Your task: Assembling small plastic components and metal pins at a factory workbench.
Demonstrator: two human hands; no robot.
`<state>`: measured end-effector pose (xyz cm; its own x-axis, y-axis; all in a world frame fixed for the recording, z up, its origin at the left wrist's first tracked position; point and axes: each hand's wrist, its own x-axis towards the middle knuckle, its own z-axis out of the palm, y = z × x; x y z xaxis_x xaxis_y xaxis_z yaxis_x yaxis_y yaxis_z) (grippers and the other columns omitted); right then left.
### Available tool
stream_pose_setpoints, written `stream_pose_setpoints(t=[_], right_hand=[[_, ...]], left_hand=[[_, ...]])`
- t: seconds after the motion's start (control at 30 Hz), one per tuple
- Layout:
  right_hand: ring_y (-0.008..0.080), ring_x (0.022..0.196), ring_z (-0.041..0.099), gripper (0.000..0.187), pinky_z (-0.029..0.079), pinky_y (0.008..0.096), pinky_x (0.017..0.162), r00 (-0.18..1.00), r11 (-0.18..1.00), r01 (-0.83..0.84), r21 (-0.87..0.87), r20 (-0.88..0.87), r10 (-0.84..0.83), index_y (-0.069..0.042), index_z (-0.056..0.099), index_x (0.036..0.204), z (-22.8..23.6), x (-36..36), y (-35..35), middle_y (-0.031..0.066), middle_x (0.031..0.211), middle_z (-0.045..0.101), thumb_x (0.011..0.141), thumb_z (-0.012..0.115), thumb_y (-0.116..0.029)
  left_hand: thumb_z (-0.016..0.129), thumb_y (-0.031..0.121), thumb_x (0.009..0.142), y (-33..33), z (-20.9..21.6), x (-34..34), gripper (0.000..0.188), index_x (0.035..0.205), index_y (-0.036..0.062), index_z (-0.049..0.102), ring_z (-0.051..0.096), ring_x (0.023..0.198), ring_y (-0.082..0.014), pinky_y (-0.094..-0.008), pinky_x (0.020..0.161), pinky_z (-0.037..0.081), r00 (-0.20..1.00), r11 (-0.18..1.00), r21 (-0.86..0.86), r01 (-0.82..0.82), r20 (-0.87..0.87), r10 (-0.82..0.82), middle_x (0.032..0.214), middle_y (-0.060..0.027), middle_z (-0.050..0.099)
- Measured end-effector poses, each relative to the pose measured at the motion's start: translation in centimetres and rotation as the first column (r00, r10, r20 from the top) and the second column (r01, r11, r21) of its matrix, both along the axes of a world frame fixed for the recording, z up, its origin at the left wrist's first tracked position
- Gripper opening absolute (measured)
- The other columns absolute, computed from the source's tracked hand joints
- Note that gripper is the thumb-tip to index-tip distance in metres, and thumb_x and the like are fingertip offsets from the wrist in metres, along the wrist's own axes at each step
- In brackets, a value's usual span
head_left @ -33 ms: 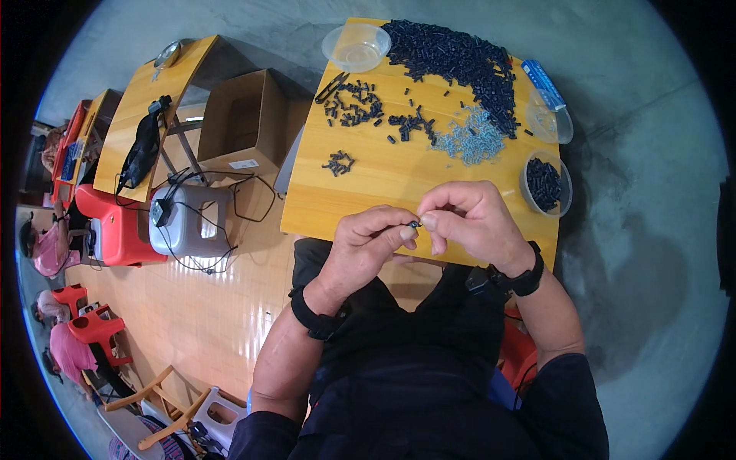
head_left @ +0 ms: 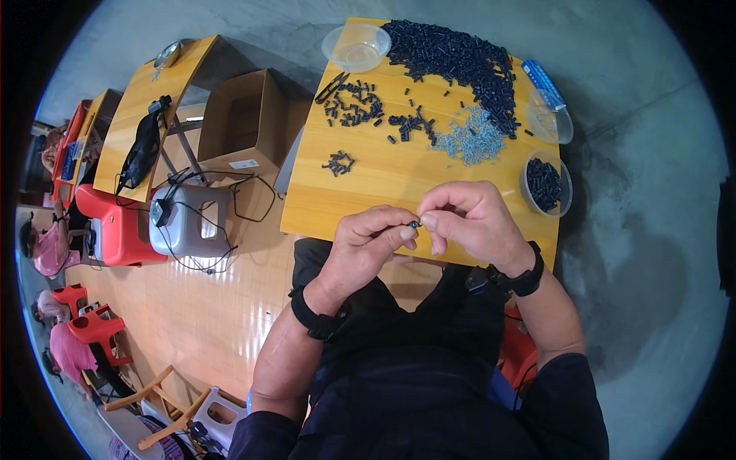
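Above the near edge of the yellow wooden table (head_left: pixel 307 203), my left hand (head_left: pixel 366 241) pinches a small black cylindrical piece (head_left: pixel 415 225) between thumb and forefinger. My right hand (head_left: pixel 468 218) meets it there, its thumb and forefinger pressed together at the piece's end. Whatever those right fingertips grip is too small to make out. Farther off lie a pile of pale blue-silver small parts (head_left: pixel 474 138) and a large heap of black cylindrical pieces (head_left: pixel 452 57). Smaller groups of black pieces (head_left: pixel 356 107) are spread at the left, with a little cluster (head_left: pixel 338 163) nearer me.
A round clear tub of black pieces (head_left: pixel 544 184) stands at the table's right edge. Beyond it are another clear tub (head_left: pixel 548 123) and a blue box (head_left: pixel 543 83). Far left sit a clear bowl (head_left: pixel 356 50) and black tweezers (head_left: pixel 331 88). A cardboard box (head_left: pixel 244 119) and grey stool (head_left: pixel 195 222) stand left.
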<state>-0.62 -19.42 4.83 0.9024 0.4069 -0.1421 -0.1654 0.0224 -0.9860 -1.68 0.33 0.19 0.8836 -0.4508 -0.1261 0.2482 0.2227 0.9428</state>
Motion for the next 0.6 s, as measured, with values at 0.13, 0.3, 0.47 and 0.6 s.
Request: stream_pose_setpoints(t=[0.13,0.3,0.47,0.6], right_hand=[[0.0077,0.059,0.059,0.01,0.047,0.0208,0.053,1.0,1.0,0.0,-0.01,0.012,0.0,0.005,0.063,0.092,-0.1,0.0,0.0,0.0048,0.077,0.063,0.088,0.056,0.001],[0.0076,0.058,0.059,0.01,0.047,0.0208,0.053,0.999,0.999,-0.014,-0.051,0.032,0.016,0.004,0.064,0.092,-0.2,0.0,0.0,0.0044,0.076,0.063,0.088,0.055,0.0],[0.0072,0.059,0.059,0.01,0.047,0.021,0.053,0.997,0.991,-0.052,-0.126,0.049,0.059,0.003,0.063,0.091,0.4,0.4,-0.2,0.0034,0.075,0.063,0.088,0.055,0.0],[0.0072,0.06,0.058,0.009,0.046,0.0212,0.055,0.984,0.969,-0.146,-0.198,0.068,0.162,0.003,0.063,0.09,0.8,1.0,-0.6,0.0028,0.074,0.062,0.088,0.055,-0.001]], left_hand=[[0.06,0.007,0.091,-0.1,-0.2,0.0,0.014,0.102,0.0004,0.064,0.065,0.081,-0.013,-0.0254,0.064,0.058,1.0,1.0,-0.015,0.0,0.008,0.0,0.087,-0.0053,0.064],[0.06,0.006,0.092,0.0,0.0,0.0,0.013,0.102,-0.0013,0.064,0.063,0.081,-0.0118,-0.025,0.067,0.057,1.0,0.999,-0.028,0.019,-0.006,-0.019,0.088,-0.0049,0.063],[0.059,0.005,0.092,0.0,-0.1,0.0,0.013,0.1,-0.0036,0.064,0.062,0.077,-0.0106,-0.024,0.069,0.055,0.997,0.999,-0.021,0.028,-0.068,-0.03,0.085,-0.0044,0.063],[0.058,0.006,0.093,-0.3,-0.3,0.0,0.013,0.1,-0.0042,0.064,0.063,0.072,-0.0113,-0.0237,0.068,0.052,0.998,0.999,-0.03,0.037,-0.048,-0.038,0.083,-0.0048,0.065]])
